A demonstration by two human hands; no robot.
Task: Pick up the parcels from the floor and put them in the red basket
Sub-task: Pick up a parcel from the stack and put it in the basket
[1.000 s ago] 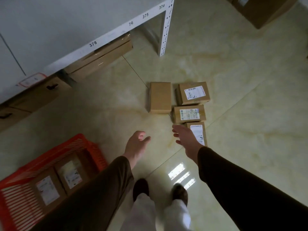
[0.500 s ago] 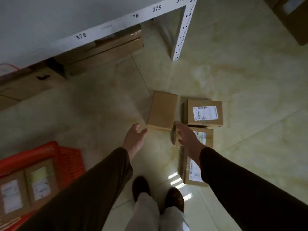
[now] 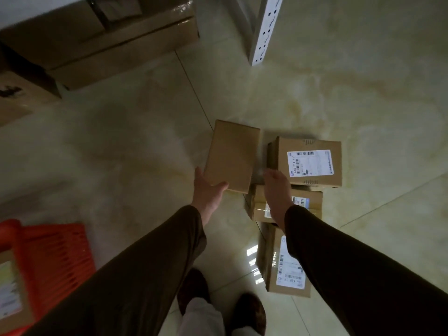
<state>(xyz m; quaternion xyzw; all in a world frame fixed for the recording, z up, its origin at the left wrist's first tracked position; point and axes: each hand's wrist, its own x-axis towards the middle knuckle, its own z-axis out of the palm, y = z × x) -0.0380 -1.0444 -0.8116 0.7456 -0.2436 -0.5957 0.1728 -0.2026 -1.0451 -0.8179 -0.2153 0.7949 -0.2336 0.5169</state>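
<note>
Several brown parcels lie together on the tiled floor. My left hand (image 3: 208, 190) grips the near left corner of a plain parcel (image 3: 232, 154), thumb on top and fingers along its left side. My right hand (image 3: 276, 192) hovers with spread fingers just right of that parcel, above a taped parcel (image 3: 309, 206) and beside a labelled parcel (image 3: 310, 163). A third labelled parcel (image 3: 288, 270) lies nearest my feet, partly under my right sleeve. The red basket (image 3: 55, 251) stands at the lower left with a labelled parcel (image 3: 12, 292) inside.
A white perforated shelf leg (image 3: 264, 32) stands on the floor beyond the parcels. Large cardboard boxes (image 3: 109, 44) sit under the shelf at the upper left. My shoes (image 3: 194, 287) are directly below, between the basket and the nearest parcel.
I have bent closer and both hands moved forward. My left hand reached the plain parcel and took hold of its corner. My right hand came up beside it. The basket slid toward the left edge.
</note>
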